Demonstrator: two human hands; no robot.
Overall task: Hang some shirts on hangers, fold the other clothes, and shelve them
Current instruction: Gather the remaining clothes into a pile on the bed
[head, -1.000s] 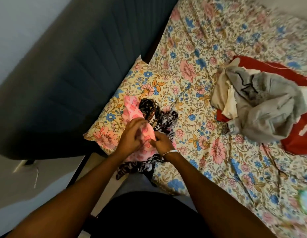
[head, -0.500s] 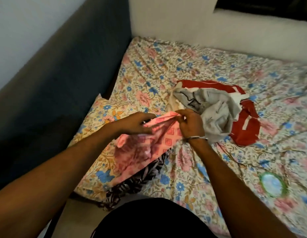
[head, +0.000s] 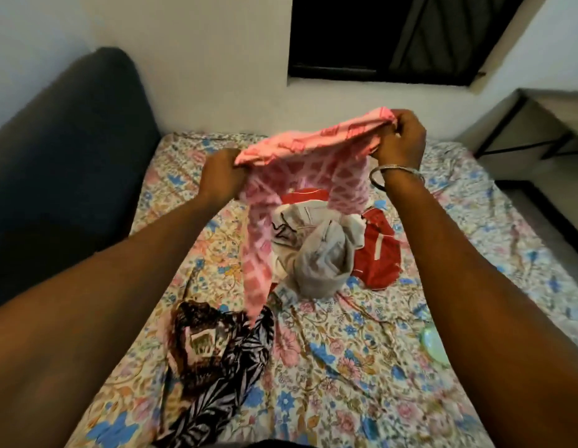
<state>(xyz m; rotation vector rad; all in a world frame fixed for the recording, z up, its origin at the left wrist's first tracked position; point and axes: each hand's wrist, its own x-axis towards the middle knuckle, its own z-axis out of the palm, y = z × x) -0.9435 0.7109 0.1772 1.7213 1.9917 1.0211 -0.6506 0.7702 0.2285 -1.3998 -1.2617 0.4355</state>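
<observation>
A bed [head: 362, 367] spread with a floral sheet of pink, blue and orange blooms fills most of the view, set against a white wall with a dark padded headboard [head: 71, 163] along its left side and a dark window [head: 394, 37] above its far end. A desk with a black metal frame [head: 539, 124] stands at the right edge of the bed. Two bare forearms reach out over the mattress, raising a pink patterned garment [head: 313, 150] clear of the sheet; its upper edge is stretched between the hands while the rest hangs down, one long strip trailing toward the bedding. The left hand [head: 221, 174] grips the garment's lower left corner with fingers curled around the cloth, and the right hand [head: 402, 140], higher and farther out, pinches the opposite end with bunched fingers. Behind the hanging cloth, in the middle of the bed, lies a heap of unfolded clothes: a grey garment [head: 320, 263] on top of a red one [head: 378, 253], with pale fabric between them. Nearer the person, a dark brown and black-and-white leaf-print garment [head: 216, 350] is crumpled on the sheet. A thin metal bangle [head: 397, 171] circles the right wrist. A small round pale green object [head: 433, 344], partly hidden by the right forearm, rests on the sheet.
</observation>
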